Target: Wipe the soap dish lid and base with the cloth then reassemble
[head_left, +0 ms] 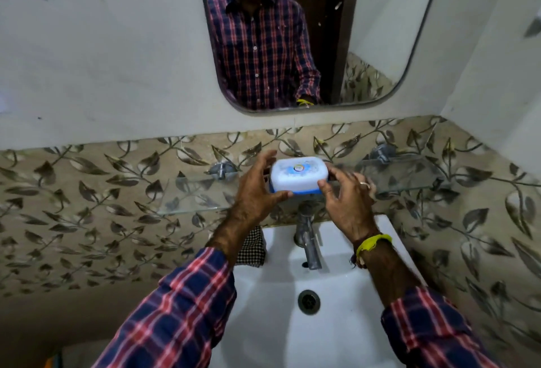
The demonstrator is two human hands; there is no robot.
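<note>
Above a white washbasin (345,253), one soap dish (298,174) sits at the front edge of a single glass shelf (193,196), held between two bare hands. The dish is closed: its one white translucent lid (298,171), with a round coloured sticker on top, sits on one blue base (304,191), of which only a thin strip shows beneath. The left hand (257,189) grips the dish's left end, thumb curled under the near edge and fingers spread over the far side. The right hand (348,194) holds the right end, thumb tip and fingers curved against the lid; it wears one ring, and one yellow thread band (373,243) circles that wrist. Both forearms come out of plaid shirt sleeves.

One black-and-white checked cloth (251,247) lies on the basin's left rim, partly hidden behind the left forearm, well apart from the dish. One metal tap (307,238) stands directly below the dish, and one round drain (308,301) sits in the bowl. Two metal brackets seem to fix the shelf to the leaf-patterned tiles (87,221). One mirror (380,30) hangs above, reflecting the person's plaid shirt.
</note>
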